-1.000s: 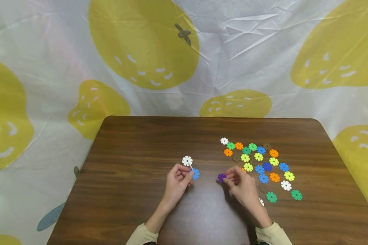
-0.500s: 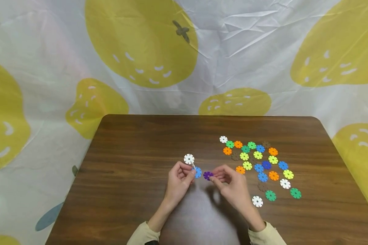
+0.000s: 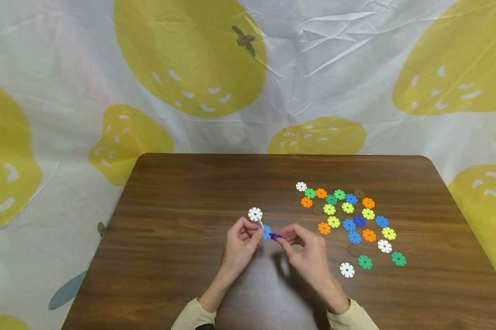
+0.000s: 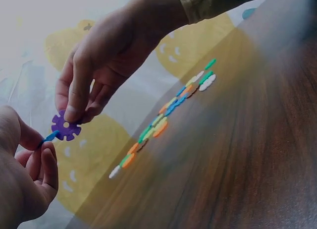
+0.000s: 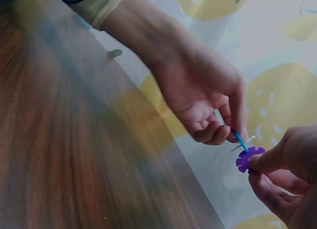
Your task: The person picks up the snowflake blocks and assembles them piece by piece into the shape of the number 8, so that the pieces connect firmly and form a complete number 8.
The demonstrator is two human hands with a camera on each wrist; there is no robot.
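My left hand (image 3: 240, 245) pinches a light blue notched disc (image 3: 266, 232) between thumb and fingertips. A white notched disc (image 3: 255, 214) faces up just beyond those fingers, with a thin white piece (image 3: 260, 222) seen edge-on between it and the blue one. Thumb and fingers of my right hand (image 3: 310, 256) pinch a purple notched disc (image 3: 275, 236), turned edge-on in the head view. In the left wrist view the purple disc (image 4: 72, 132) meets the edge of the blue disc (image 4: 51, 137) at a notch. How deep they sit together cannot be told.
Several loose notched discs lie flat on the right of the brown wooden table (image 3: 182, 192), among them an orange disc (image 3: 324, 228), a white disc (image 3: 347, 270) and a green disc (image 3: 365, 262). A fruit-patterned cloth (image 3: 215, 133) hangs behind the table.
My right hand has moved left with the purple disc, bringing it to the blue disc. The purple disc has turned from face-on to edge-on. My left hand has barely shifted.
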